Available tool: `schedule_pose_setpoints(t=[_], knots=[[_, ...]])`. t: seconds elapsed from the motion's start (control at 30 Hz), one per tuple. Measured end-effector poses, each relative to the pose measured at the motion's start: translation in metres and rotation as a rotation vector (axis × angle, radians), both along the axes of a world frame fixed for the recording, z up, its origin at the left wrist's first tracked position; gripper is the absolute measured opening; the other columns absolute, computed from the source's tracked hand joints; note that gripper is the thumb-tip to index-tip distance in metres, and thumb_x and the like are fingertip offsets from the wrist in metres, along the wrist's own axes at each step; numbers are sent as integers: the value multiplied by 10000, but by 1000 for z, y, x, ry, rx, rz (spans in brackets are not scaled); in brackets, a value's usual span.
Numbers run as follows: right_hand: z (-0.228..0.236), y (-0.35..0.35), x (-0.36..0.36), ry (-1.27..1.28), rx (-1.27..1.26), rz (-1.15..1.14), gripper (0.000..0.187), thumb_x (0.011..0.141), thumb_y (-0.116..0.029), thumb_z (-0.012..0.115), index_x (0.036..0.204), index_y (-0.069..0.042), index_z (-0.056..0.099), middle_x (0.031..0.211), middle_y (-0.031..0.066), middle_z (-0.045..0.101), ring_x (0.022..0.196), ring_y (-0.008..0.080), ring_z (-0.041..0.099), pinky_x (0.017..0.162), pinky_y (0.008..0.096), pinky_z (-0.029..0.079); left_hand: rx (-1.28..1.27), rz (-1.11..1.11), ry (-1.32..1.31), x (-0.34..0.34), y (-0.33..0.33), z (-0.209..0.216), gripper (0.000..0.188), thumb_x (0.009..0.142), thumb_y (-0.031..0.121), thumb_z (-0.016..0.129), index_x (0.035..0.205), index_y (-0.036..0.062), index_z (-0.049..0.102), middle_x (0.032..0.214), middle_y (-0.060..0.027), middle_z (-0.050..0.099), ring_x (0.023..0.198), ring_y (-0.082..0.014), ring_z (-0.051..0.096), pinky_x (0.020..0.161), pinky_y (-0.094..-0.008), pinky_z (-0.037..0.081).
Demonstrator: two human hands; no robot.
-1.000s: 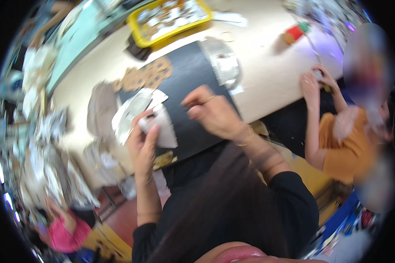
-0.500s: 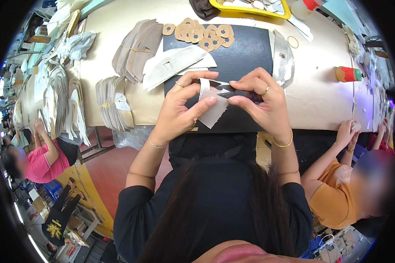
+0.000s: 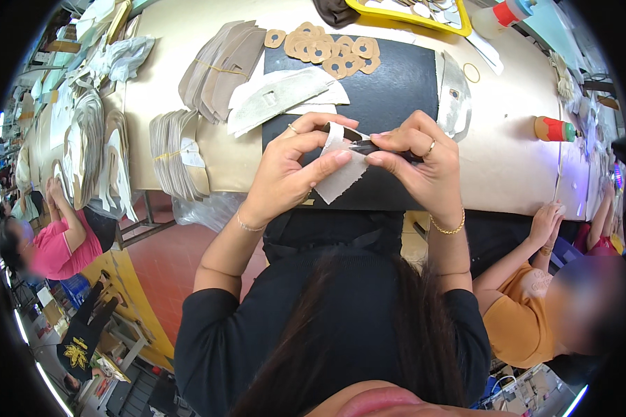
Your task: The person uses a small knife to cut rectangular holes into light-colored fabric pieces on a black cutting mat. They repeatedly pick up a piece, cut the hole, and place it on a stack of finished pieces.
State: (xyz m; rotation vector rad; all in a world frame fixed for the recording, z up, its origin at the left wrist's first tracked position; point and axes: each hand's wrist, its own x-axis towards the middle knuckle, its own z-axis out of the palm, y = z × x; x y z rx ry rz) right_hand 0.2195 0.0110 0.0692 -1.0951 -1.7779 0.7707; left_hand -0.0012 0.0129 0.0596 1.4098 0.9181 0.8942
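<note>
A long beige work table is seen beyond both hands, and on it a black rectangular mat lies directly behind the knuckles. Beyond the left hand a stack of grey-white cut pieces rests partly on the mat; further out to that hand's left, bundled stacks of tan pieces and pale pieces are laid. A cluster of tan ring-shaped pieces sits at the mat's far edge, and a yellow tray is placed beyond that. To the right of the right hand a red-and-orange bottle lies on its side; a seated person in an orange top is found below and to the right, with a hand at the table edge. The white fabric piece is held between the two hands above the near edge of the mat; its long axis runs diagonally, from an upper strip curled over the left thumb down to a broader lower corner pointing toward the body. It appears thin, off-white and flexible. The left hand is closed upon it with thumb and forefinger pinched. The right hand is closed around a small dark tool, whose tip points left and meets the fabric; the tool's kind cannot be told.
</note>
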Motion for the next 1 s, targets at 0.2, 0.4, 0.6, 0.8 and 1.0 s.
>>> schedule_pose_setpoints(t=[0.2, 0.4, 0.6, 0.8, 1.0], knots=[[0, 0, -1, 13, -1, 0, 202, 719, -83, 857, 886, -32, 755, 755, 55, 631, 638, 142, 615, 544, 263, 462, 10, -18, -8, 0, 0, -3, 189, 912, 169, 700, 970, -8, 738, 1217, -85, 650, 1080, -171, 595, 926, -308, 468], [2, -2, -1, 6, -53, 1, 184, 729, -74, 850, 877, -28, 751, 751, 52, 629, 640, 138, 608, 549, 261, 458, 4, -24, 2, 1, -1, -3, 189, 900, 167, 715, 965, -8, 742, 1218, -83, 648, 1069, -167, 595, 918, -302, 467], [-1, -2, 0, 19, -38, -11, 177, 738, -75, 843, 878, -20, 750, 762, 55, 634, 654, 137, 611, 559, 263, 462, 17, -26, 26, 3, -1, -2, 191, 887, 167, 728, 963, -7, 743, 1217, -83, 649, 1061, -161, 597, 905, -296, 470], [-4, -4, 6, 58, -50, -93, 180, 738, -59, 843, 887, -15, 752, 752, 49, 618, 662, 118, 580, 581, 237, 444, 135, -32, 146, 3, -2, 2, 197, 860, 133, 739, 992, -12, 747, 1239, -113, 648, 1152, -224, 589, 959, -333, 466], [-10, -7, 10, 182, -143, -95, 239, 738, -94, 858, 941, -26, 754, 801, 24, 604, 693, 82, 552, 587, 213, 423, 365, 38, 228, 8, -6, 2, 242, 801, 62, 774, 1027, -15, 741, 1232, -139, 659, 1156, -270, 620, 973, -358, 486]])
